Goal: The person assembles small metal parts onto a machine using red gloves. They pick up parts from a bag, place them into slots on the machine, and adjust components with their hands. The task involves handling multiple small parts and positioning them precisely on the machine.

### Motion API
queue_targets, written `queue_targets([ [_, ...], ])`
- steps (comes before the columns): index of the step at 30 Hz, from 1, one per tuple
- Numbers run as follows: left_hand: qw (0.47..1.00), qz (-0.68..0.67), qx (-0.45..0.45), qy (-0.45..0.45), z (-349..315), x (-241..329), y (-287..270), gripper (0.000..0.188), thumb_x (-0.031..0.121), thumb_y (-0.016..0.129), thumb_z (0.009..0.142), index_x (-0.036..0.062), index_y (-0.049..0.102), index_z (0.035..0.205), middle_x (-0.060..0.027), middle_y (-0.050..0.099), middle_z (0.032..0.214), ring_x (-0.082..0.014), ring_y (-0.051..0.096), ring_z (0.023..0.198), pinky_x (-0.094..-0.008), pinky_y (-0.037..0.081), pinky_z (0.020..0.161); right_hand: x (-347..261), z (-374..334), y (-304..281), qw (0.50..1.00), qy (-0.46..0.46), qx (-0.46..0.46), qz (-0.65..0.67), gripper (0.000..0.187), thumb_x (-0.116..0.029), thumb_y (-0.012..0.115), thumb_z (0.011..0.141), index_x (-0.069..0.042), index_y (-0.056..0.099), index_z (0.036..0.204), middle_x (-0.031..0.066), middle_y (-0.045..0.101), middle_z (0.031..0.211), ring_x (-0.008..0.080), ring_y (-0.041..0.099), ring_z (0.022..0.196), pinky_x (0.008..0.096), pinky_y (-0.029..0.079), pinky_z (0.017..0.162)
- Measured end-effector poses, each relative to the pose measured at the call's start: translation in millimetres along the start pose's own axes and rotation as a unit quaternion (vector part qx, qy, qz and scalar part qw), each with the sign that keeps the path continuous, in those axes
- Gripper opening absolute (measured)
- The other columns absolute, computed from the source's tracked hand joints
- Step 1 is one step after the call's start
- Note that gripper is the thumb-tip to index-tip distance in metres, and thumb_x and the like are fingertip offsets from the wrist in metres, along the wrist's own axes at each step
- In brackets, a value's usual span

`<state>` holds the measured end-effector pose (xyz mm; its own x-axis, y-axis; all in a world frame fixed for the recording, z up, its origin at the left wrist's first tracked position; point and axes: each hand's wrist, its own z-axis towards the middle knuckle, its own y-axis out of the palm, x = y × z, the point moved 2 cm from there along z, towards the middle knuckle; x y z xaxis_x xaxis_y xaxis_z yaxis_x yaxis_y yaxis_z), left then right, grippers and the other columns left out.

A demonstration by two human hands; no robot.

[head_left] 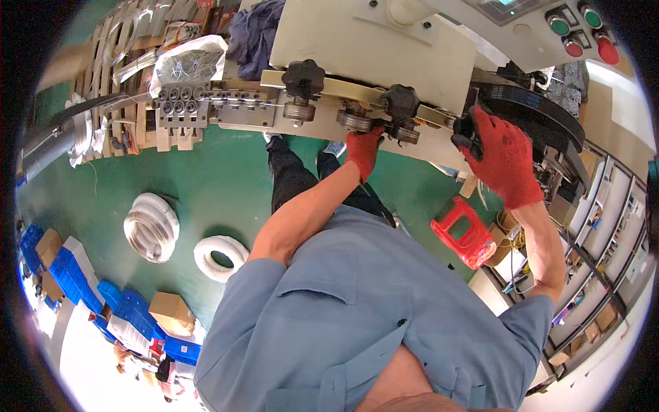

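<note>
At 12 o'clock, wire-feed machine (pixel 371 48) | your left hand (pixel 362 150), red-gloved, fingers narrow at feed rollers (pixel 357 121) | your right hand (pixel 500 159) closed on black knob (pixel 468 130) at 2 o'clock | step: likely roller adjustment | next: small, steady turn.

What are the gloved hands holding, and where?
Right hand grips a black knob around its rim. Left hand touches the roller; a hold cannot be told.

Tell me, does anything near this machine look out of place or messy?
Mostly tidy. The odd bits: a red plastic container lying tilted on the green floor, and two wire coils left loose there.
</note>
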<state>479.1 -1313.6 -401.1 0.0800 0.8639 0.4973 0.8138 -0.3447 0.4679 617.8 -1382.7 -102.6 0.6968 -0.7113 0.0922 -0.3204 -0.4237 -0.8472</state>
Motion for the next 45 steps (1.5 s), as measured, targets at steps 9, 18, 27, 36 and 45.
queue_targets([
  [9,0.927,0.367,-0.029,0.075,-14.8,31.9,-34.7,0.017,0.013,0.067,0.079,0.0020,0.067,0.092,-0.0045,0.067,0.084,-0.0169,0.062,0.072,-0.0291,0.048,0.065,-0.3,-8.4,-4.8,0.961,-0.236,0.073,-0.128,0.061,-0.007,0.063,0.072,-0.020,0.047,0.129,0.0146,0.047,0.129,0.0393,0.046,0.115,0.0457,0.041,0.097],
  [18,0.992,0.015,0.095,0.081,0.2,70.5,-73.9,0.023,0.016,0.067,0.081,0.0049,0.064,0.101,-0.0032,0.066,0.090,-0.0140,0.061,0.077,-0.0260,0.047,0.067,6.1,1.7,14.7,0.996,-0.026,0.079,0.026,0.050,-0.033,0.069,0.075,-0.002,0.051,0.111,0.0168,0.061,0.089,0.0333,0.062,0.080,0.0417,0.051,0.065],
  [27,0.997,-0.044,0.065,0.003,5.0,76.1,-60.3,0.028,0.018,0.066,0.083,0.0107,0.059,0.109,0.0016,0.063,0.100,-0.0121,0.059,0.086,-0.0287,0.048,0.068,-25.4,14.8,-16.8,0.975,-0.103,0.165,-0.111,0.064,-0.027,0.071,0.070,-0.008,0.047,0.126,0.0138,0.057,0.115,0.0334,0.056,0.103,0.0412,0.047,0.086],
  [36,0.996,-0.053,0.066,0.009,10.9,72.5,-59.9,0.025,0.016,0.066,0.082,0.0091,0.061,0.105,-0.0011,0.063,0.095,-0.0121,0.058,0.080,-0.0281,0.048,0.066,-81.1,40.6,-37.5,0.904,-0.377,0.126,-0.156,0.061,-0.019,0.064,0.072,-0.014,0.045,0.130,0.0122,0.051,0.123,0.0308,0.050,0.110,0.0420,0.043,0.092],
  [45,0.995,-0.049,0.083,0.010,12.6,72.2,-56.8,0.020,0.012,0.066,0.079,0.0070,0.063,0.098,-0.0011,0.064,0.086,-0.0110,0.056,0.067,-0.0248,0.046,0.057,-93.9,37.8,-55.3,0.861,-0.377,0.222,-0.260,0.083,-0.034,0.075,0.065,-0.010,0.038,0.136,0.0120,0.059,0.102,0.0286,0.055,0.099,0.0399,0.046,0.083],
])
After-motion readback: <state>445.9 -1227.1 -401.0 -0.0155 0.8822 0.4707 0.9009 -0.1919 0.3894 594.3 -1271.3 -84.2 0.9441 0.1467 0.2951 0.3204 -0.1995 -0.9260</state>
